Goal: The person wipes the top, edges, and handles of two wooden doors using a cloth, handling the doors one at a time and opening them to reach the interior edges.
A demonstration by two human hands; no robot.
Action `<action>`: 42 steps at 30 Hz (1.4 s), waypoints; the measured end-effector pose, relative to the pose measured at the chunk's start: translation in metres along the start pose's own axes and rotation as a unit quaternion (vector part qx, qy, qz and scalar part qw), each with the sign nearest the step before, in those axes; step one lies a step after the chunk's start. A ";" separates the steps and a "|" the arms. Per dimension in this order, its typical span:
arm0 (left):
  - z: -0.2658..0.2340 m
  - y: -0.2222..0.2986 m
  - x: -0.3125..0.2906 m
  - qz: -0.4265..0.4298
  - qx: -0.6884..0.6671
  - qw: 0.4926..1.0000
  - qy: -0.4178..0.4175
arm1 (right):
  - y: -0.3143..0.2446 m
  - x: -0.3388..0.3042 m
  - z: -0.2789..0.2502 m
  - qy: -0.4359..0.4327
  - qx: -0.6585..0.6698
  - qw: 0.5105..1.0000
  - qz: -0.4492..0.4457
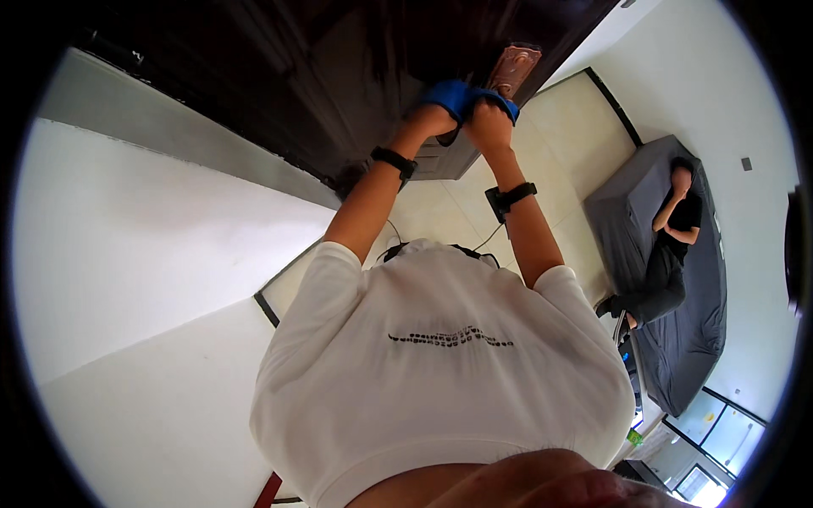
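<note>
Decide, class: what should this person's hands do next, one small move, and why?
Perhaps draw the left hand slightly away from the right hand, spreading the blue item: both seem to hold it, close together, by the dark door.

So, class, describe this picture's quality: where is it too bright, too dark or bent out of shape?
Head view: the window at lower right glares white; head view: the door is so dark that its detail partly sinks away; head view: the grey sofa bows along the curved right rim.

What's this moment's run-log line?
left hand: at blue item, fingers hidden; right hand: gripping blue item; nearby: dark door, coppery handle plate
</note>
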State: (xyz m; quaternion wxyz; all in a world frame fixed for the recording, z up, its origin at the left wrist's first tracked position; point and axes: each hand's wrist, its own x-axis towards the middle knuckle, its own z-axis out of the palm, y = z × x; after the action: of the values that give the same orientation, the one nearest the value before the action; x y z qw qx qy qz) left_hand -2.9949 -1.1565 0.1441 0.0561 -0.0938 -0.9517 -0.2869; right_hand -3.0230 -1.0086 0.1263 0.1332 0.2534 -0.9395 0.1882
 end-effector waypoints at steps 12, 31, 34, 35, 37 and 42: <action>-0.018 0.008 -0.029 -0.069 -0.180 0.980 -0.041 | -0.013 0.009 -0.037 0.246 0.110 0.947 -0.175; -0.014 0.018 -0.084 -0.058 -0.196 0.957 -0.207 | -0.060 -0.066 -0.108 0.160 0.068 0.979 -0.109; 0.008 0.017 -0.095 -0.076 -0.066 0.961 -0.258 | -0.063 -0.088 -0.092 0.101 0.031 0.986 -0.129; 0.008 0.024 -0.096 -0.072 -0.034 0.950 -0.301 | -0.063 -0.094 -0.088 0.078 0.028 0.988 -0.134; 0.007 0.036 -0.106 -0.072 -0.007 0.937 -0.341 | -0.064 -0.103 -0.083 0.031 0.062 0.990 -0.123; -0.006 0.058 -0.141 -0.066 -0.074 0.978 -0.184 | -0.061 -0.130 -0.082 -0.047 0.078 0.992 -0.091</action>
State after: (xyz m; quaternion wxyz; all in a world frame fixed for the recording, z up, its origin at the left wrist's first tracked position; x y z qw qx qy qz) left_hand -2.8443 -1.1331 0.1578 -0.1459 -0.0863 -0.9260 -0.3375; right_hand -2.8698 -0.9670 0.1724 0.0850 0.3563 -0.9003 0.2353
